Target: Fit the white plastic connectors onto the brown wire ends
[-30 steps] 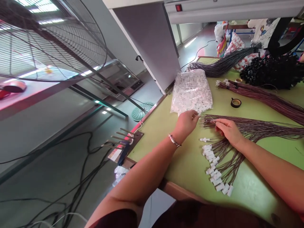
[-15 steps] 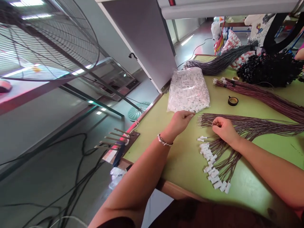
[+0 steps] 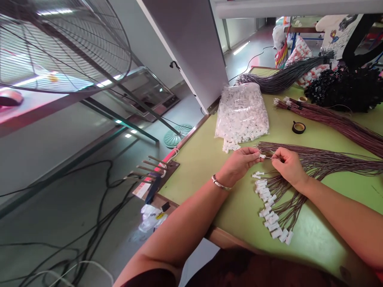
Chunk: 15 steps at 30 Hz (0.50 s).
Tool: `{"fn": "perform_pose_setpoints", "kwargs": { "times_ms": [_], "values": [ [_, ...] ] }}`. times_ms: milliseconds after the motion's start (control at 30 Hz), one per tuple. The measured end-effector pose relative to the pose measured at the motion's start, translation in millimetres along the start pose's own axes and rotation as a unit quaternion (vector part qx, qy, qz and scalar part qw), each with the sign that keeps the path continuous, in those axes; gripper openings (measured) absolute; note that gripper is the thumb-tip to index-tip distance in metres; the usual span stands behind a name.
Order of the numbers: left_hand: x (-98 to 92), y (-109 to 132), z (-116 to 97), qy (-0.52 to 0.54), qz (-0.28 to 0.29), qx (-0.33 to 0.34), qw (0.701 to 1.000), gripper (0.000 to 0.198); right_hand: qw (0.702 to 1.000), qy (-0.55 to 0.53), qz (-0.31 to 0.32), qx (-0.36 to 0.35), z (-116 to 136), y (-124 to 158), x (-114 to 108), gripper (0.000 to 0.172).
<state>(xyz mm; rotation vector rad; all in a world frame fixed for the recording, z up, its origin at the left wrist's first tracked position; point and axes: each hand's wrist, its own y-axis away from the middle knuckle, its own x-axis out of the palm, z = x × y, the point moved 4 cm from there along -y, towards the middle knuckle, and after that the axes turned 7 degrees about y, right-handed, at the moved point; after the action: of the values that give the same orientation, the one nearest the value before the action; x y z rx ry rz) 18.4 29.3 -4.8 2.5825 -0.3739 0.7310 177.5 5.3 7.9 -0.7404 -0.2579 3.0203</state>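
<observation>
Presently, a small white plug (image 3: pixel 262 156) was between the two hands, pinched by the fingertips of the left hand (image 3: pixel 243 161). The right hand (image 3: pixel 286 164) was closed on a thin wire (image 3: pixel 268 158), which ran to this plug; how deep it sat inside was too small to tell.

On the body side of the grip lay a row of plugs (image 3: pixel 271 213), already joined to wires, so this part seemed done. Just beyond the grip, the wire bundle (image 3: pixel 323 155) showed many ends without plugs; in my judgement, the larger share was left. Loose plugs (image 3: pixel 229 146) lay just beyond the left hand, at the mouth of a full bag (image 3: pixel 242 113).

As for room, green table (image 3: pixel 193 169) showed widely to the left of the grip, up to the left edge, where a pronged rack (image 3: pixel 152 167) stood, well apart from the hands. The near edge passed under the left forearm. To the right it seemed tighter, because the right forearm crossed over wires. Farther beyond the grip lay a tape roll (image 3: pixel 298 127).
</observation>
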Motion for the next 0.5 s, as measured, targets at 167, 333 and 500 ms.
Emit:
{"fn": "perform_pose_setpoints", "kwargs": {
  "times_ms": [167, 333, 500],
  "values": [
    [-1.6, 1.1, -0.1, -0.003, 0.015, 0.009, 1.0, 0.02, 1.0, 0.029, 0.0, -0.008, 0.2, 1.3, -0.2, 0.007],
    [0.2, 3.4, -1.2, -0.152, 0.018, 0.09, 0.984, 0.017, 0.996, 0.084, -0.001, -0.045, -0.4, 1.8, 2.1, 0.005],
    [10.7, 8.1, -3.8, -0.317, -0.003, 0.211, 0.925, 0.004, 0.988, 0.126, 0.032, -0.081, 1.7, -0.1, 4.9, 0.007]
  ]
}}
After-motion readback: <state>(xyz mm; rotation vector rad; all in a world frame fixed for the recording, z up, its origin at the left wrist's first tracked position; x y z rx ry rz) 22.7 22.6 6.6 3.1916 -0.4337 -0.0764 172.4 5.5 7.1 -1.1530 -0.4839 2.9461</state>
